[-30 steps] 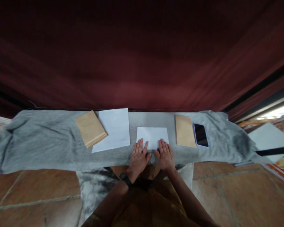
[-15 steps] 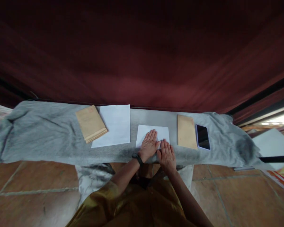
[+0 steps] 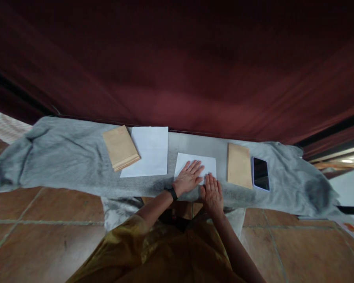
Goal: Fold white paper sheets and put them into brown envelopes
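Observation:
A small white sheet of paper [image 3: 183,160], perhaps folded, lies in front of me on the grey cloth. Flat on its middle rests my left hand [image 3: 188,179], fingers spread, a black band at the wrist. My right hand [image 3: 213,195] lies palm down at the sheet's near right corner, its fingers stretched out and touching the paper there. Neither hand grips anything. To the left are larger white sheets [image 3: 152,151], partly covered by a stack of brown envelopes [image 3: 120,147]. On the right lies another brown envelope or small pile [image 3: 239,165].
A phone [image 3: 260,173] lies beside the right-hand envelope. The grey cloth [image 3: 67,157] covers a long narrow surface. Behind it hangs a dark red curtain [image 3: 177,78]. Tiled floor [image 3: 59,243] shows below, and a white panel-like thing [image 3: 349,186] stands at far right.
The view has shifted and tilted slightly. My left hand's fingers have spread wider and moved toward the right on the paper. My right hand has slid slightly nearer to me.

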Available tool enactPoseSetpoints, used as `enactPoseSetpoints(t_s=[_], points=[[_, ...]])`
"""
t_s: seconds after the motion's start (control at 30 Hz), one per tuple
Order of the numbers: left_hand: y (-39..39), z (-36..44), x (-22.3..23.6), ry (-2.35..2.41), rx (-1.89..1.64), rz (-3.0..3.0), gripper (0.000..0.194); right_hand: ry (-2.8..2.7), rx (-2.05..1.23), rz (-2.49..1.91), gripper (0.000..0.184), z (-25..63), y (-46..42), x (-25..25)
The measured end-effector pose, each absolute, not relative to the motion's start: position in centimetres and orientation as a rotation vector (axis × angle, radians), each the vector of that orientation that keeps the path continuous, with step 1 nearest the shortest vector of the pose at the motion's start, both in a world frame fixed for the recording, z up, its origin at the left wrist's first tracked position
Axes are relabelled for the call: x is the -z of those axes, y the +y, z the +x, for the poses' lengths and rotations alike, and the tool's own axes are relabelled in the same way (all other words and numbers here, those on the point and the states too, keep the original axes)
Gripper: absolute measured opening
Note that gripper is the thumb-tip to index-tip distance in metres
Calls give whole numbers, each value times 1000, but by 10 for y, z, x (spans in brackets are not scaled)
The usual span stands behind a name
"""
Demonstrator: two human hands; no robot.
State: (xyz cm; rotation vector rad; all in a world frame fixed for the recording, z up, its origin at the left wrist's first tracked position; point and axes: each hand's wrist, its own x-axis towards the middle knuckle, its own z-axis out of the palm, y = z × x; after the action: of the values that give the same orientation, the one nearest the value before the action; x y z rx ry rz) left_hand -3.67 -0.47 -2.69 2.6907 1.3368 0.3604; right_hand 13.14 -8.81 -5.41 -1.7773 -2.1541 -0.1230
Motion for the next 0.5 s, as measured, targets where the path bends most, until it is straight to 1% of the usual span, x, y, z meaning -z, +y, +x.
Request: enactPoseSetpoints(t_s=[0.1, 0.3, 0.4, 0.5], points=[[-23, -48, 23, 1240, -354, 2733, 55, -2153, 108, -1771, 58, 132, -89, 55], [-51, -66, 18, 1108, -322, 2783, 59, -2134, -10, -1780, 54, 135, -86, 48], [-54, -68, 19, 1105, -306, 2772, 60, -2123, -116, -1752, 54, 128, -70, 39], [-52, -67, 19, 1104, -293, 2762, 55, -2219, -213, -1640, 55, 114, -46, 31]])
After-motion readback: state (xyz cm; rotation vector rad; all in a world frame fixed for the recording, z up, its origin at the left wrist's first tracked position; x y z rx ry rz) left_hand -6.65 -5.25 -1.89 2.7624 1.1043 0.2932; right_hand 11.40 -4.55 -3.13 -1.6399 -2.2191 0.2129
